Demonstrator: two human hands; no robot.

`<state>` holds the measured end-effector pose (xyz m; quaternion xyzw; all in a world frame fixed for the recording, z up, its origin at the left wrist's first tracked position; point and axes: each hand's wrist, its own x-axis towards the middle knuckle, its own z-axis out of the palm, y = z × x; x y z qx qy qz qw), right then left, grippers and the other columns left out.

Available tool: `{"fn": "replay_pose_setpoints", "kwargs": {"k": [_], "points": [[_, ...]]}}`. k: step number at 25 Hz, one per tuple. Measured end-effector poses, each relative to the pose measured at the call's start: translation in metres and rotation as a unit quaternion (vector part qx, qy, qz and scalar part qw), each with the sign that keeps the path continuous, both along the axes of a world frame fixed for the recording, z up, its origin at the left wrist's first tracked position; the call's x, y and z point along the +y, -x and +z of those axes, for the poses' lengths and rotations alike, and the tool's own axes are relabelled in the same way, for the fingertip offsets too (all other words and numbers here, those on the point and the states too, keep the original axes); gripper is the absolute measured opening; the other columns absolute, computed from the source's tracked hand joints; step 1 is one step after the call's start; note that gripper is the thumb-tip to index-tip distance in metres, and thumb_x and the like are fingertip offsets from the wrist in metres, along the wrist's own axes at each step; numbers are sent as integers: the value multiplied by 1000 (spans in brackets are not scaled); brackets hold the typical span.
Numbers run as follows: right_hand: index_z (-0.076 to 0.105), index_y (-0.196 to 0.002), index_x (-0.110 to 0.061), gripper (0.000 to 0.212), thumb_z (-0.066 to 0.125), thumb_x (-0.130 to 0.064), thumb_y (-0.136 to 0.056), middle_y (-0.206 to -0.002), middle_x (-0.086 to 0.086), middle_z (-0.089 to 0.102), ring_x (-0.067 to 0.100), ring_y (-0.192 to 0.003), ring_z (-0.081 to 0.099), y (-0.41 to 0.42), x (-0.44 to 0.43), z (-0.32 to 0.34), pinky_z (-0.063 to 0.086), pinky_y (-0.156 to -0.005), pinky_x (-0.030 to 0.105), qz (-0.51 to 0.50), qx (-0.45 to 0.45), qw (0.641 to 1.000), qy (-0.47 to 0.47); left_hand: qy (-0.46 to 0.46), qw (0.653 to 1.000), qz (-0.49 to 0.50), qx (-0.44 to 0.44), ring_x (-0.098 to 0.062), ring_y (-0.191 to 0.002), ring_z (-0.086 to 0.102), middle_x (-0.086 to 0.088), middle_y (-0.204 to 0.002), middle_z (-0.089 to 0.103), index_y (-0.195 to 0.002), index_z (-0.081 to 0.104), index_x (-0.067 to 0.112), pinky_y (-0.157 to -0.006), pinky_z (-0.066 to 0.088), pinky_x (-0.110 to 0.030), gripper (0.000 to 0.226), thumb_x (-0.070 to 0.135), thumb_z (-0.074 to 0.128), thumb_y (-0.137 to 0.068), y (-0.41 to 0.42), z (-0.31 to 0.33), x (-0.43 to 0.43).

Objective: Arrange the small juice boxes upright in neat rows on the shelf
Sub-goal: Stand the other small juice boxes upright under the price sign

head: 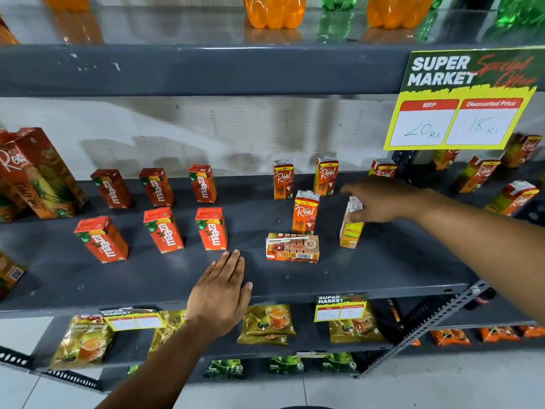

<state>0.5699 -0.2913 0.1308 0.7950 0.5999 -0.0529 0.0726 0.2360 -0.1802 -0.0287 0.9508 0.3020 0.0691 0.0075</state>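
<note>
On the dark grey shelf point(383, 261) several red Maaza juice boxes point(163, 230) stand upright in two rows at the left. Orange Real juice boxes point(305, 212) stand upright in the middle, two at the back and one in front. One Real box point(292, 247) lies flat on its side near the front. My right hand point(380, 200) grips the top of another small Real box point(351, 228), which stands slightly tilted on the shelf. My left hand point(221, 293) rests flat on the shelf's front edge, fingers together, holding nothing.
Tall Real pineapple cartons point(38, 172) stand at the far left. More small Real boxes point(477, 175) sit at the right behind a yellow price sign point(460, 113). Orange and green bottles point(274, 10) fill the shelf above; tea packets point(267, 323) lie on the shelf below.
</note>
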Motion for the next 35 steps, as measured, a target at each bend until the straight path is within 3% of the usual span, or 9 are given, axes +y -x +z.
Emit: {"fn": "replay_pose_setpoints", "kwargs": {"k": [3, 8, 11, 15, 19, 23, 27, 30, 35], "points": [[59, -87, -15, 59, 50, -73, -78, -78, 3, 63, 19, -70, 59, 13, 7, -4, 46, -59, 31, -131, -57, 990, -23, 2, 1000, 0, -1, -21, -146, 11, -7, -159, 19, -148, 23, 9, -116, 8, -34, 74, 52, 2, -92, 0, 0, 0], [54, -65, -17, 67, 39, -81, -76, -62, 1, 57, 16, -56, 52, 28, 12, -8, 31, -49, 25, -193, -85, 976, -49, 5, 1000, -2, -3, -23, -145, 16, -9, -157, 23, -146, 28, 7, -116, 12, -36, 72, 51, 5, -93, 0, 1, -1], [58, -77, -14, 77, 35, -87, -72, -68, -1, 59, 18, -64, 56, 30, 10, 2, 36, -54, 27, -210, -92, 972, -57, 8, 1000, -5, -2, -25, -144, 20, -11, -155, 28, -144, 32, 5, -115, 16, -38, 70, 49, 8, -94, 1, 3, -2], [53, -112, -26, 58, 47, -73, -78, -107, 2, 64, 21, -91, 62, 55, -1, -4, 47, -67, 32, -28, -26, 973, -228, 6, 1000, -5, -1, -26, -143, 23, -12, -154, 30, -143, 34, 4, -114, 15, -38, 69, 48, 12, -95, 0, 4, -2], [39, -138, -24, 70, 61, -57, -81, -137, 3, 48, 25, -121, 49, 112, -2, -66, 48, -92, 41, 25, 56, 998, -26, 9, 1000, -6, -8, -26, -143, 22, -12, -154, 30, -143, 35, 4, -115, 17, -38, 69, 49, 11, -95, 2, 4, -2], [41, -137, -14, 64, 63, -45, -86, -136, 6, 48, 26, -124, 46, 115, 8, -90, 47, -96, 42, -14, 32, 992, -125, 21, 1000, -8, -8, -22, -146, 13, -8, -158, 21, -147, 26, 8, -117, 11, -35, 72, 51, 7, -93, 2, 4, -1], [40, -138, -15, 61, 65, -36, -86, -138, 6, 47, 27, -126, 43, 111, 11, -94, 44, -99, 45, -17, 41, 993, -109, 36, 999, 1, -36, -25, -144, 20, -11, -155, 29, -144, 33, 6, -116, 16, -37, 70, 48, 13, -92, -2, 13, -7], [49, -129, -21, 62, 69, -44, -75, -127, 4, 52, 26, -114, 52, 104, -9, -86, 48, -86, 39, -44, 58, 995, -67, 53, 996, -15, -65, -31, -140, 31, -16, -149, 39, -139, 42, 2, -113, 24, -41, 67, 43, 20, -91, -17, 16, -25], [61, -103, -34, 51, 70, -45, -55, -99, -10, 57, 16, -86, 60, 64, -97, -88, 43, -64, 28, -152, 118, 978, -79, 54, 997, -15, -53, -26, -145, 16, -13, -156, 25, -145, 30, 4, -116, 14, -37, 62, 43, 25, -98, -61, 10, -39]]}}
